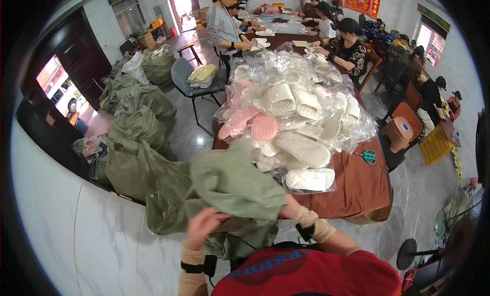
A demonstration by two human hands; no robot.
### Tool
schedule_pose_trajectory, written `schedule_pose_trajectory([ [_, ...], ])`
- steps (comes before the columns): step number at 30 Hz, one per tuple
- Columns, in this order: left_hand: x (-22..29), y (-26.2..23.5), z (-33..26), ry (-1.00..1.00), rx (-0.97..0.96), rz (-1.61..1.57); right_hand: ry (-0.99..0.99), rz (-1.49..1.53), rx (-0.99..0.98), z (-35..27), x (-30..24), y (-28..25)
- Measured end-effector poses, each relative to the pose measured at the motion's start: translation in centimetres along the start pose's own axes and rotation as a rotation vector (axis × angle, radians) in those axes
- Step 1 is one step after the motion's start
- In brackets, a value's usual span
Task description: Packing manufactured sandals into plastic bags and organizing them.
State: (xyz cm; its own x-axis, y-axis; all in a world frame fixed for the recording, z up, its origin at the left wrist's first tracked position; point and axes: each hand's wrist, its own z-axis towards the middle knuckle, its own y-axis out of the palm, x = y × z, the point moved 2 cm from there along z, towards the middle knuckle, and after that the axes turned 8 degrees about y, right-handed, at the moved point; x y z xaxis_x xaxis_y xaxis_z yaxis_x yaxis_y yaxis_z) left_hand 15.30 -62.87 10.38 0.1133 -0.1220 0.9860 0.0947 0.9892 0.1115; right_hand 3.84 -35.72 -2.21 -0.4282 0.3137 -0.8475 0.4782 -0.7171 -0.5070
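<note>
While my left hand (203, 225) pinches the big green woven sack (232, 186) and my right hand is hidden inside it, I cannot tell its grip; bagged white and pink slippers (293, 117) lie beyond on the brown table (357, 189).

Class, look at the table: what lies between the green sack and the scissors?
In the head view, bagged white soles lie between the green sack and the scissors, on the brown tablecloth.

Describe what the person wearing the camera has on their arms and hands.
Both hands are bare. The left hand has a beige sleeve cover on the forearm, with a black strap carrying a small black device below the wrist. The right hand, hidden in green fabric, has a beige wrap around the wrist and a small black strap piece. A red top with blue lettering shows at the shoulders.
</note>
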Motion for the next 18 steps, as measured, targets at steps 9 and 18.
schedule_pose_trajectory([
  [9, -25.7, -28.9, -11.3, -0.562, 0.372, 1.223, 0.475, 1.161, 0.460, -5.0, 2.5, -0.7],
  [18, -23.6, -27.6, -10.4, -0.399, 0.197, 1.022, 0.522, 0.847, 0.735, -13.3, -0.6, 5.6],
])
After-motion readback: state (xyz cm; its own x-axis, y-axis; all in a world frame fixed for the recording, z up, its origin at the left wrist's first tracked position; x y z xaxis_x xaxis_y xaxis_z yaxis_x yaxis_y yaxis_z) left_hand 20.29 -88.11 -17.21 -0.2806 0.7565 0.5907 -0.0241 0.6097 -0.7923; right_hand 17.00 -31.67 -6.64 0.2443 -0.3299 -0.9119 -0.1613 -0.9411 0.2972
